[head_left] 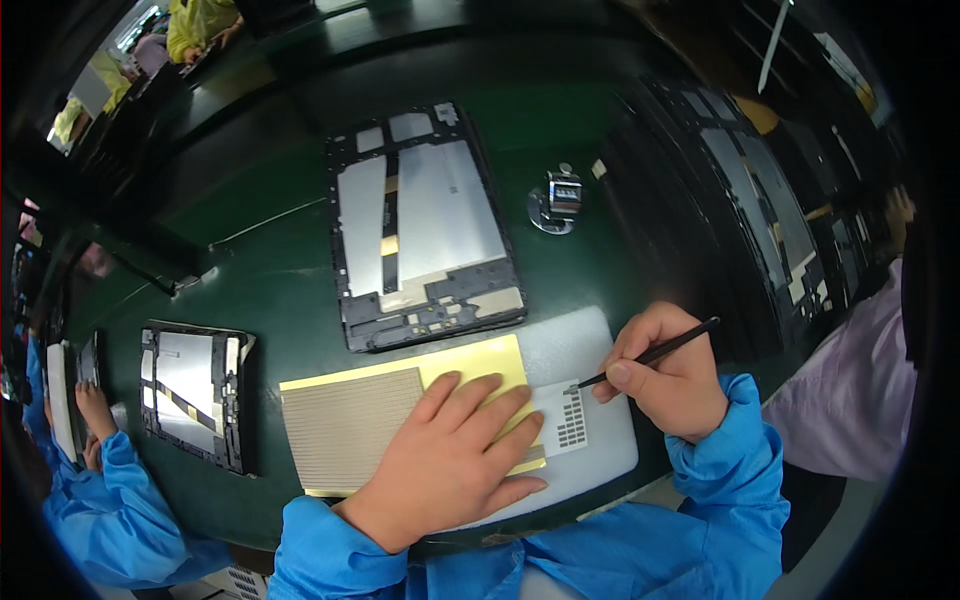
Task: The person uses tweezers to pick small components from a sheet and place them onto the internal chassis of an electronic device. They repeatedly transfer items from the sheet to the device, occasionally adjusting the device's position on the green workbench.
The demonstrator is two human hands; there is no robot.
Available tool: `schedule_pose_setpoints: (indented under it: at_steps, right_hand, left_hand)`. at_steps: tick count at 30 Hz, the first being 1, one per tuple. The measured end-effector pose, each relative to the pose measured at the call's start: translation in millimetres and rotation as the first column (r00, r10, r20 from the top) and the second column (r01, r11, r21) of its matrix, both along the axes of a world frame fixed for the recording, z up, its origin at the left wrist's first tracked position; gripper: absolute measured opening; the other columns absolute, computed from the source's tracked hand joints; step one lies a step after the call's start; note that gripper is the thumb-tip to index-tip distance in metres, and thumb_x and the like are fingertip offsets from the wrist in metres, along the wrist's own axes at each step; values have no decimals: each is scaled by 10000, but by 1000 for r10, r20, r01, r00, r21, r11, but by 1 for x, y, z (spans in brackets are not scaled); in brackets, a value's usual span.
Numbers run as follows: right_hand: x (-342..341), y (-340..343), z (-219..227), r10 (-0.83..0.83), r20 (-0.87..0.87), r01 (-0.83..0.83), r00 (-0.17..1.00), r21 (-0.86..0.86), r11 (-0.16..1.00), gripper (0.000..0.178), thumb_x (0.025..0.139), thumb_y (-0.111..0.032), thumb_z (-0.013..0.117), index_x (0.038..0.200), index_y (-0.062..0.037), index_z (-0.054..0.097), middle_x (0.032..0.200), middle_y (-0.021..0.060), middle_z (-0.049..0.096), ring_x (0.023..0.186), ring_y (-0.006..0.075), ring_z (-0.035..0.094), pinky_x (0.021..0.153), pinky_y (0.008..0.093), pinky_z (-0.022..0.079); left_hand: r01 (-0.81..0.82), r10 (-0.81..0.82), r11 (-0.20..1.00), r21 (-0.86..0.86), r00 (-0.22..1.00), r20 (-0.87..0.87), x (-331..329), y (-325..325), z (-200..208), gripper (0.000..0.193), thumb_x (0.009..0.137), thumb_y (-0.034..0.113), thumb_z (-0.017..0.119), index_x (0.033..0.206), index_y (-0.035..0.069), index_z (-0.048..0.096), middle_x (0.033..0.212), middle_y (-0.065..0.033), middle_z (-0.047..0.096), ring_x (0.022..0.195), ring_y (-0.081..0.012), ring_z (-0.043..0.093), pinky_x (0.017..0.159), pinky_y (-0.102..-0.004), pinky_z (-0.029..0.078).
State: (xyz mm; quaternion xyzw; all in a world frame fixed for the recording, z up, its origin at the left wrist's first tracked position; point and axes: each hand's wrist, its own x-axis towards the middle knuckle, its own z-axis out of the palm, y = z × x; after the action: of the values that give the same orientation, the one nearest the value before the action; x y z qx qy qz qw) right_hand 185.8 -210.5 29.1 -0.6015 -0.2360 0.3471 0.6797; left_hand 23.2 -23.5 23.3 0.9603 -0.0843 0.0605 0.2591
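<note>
Head: right fingers (627, 374) grip black tool (655, 353) near white sheet (565, 420) edge; left fingers (472, 405) spread.

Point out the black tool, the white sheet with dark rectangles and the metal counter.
Black tool (662, 347): head view, middle of its shaft.
White sheet (547, 404): head view, bare left margin.
Metal counter (564, 204): head view, its body.

A creased blue sleeve (335, 550) ends behind the bare left hand (450, 460). A matching sleeve (728, 465) ends behind the right hand (672, 378).
</note>
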Motion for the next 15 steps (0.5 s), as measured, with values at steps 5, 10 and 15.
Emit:
schedule_pose_setpoints:
  at_steps: [5,10,15]
  right_hand:
    - [7,60,16,89,153,-102,984,75,992,145,863,12,684,889,-3,542,831,71,631,786,113,652,678,239,524]
    - [13,112,6,203,335,-203,920,-34,979,140,857,-27,708,866,-10,569,798,35,584,725,78,548,628,236,470]
    - [14,115,3,250,418,-231,873,-98,968,143,867,-50,705,854,-10,569,789,48,588,725,85,547,617,256,463]
  left_hand:
    - [-283,229,946,160,930,288,-9,20,-6,445,700,205,790,1090,59,633,1231,-119,587,1197,-384,506,1054,-589,320]
    - [-492,459,866,91,854,247,-7,40,-10,507,677,147,800,1117,-9,602,1194,-199,563,1164,-447,495,1037,-581,360]
    - [-501,474,863,70,850,230,-6,39,-10,441,715,198,789,1078,-7,645,1184,-168,576,1157,-417,496,976,-494,448]
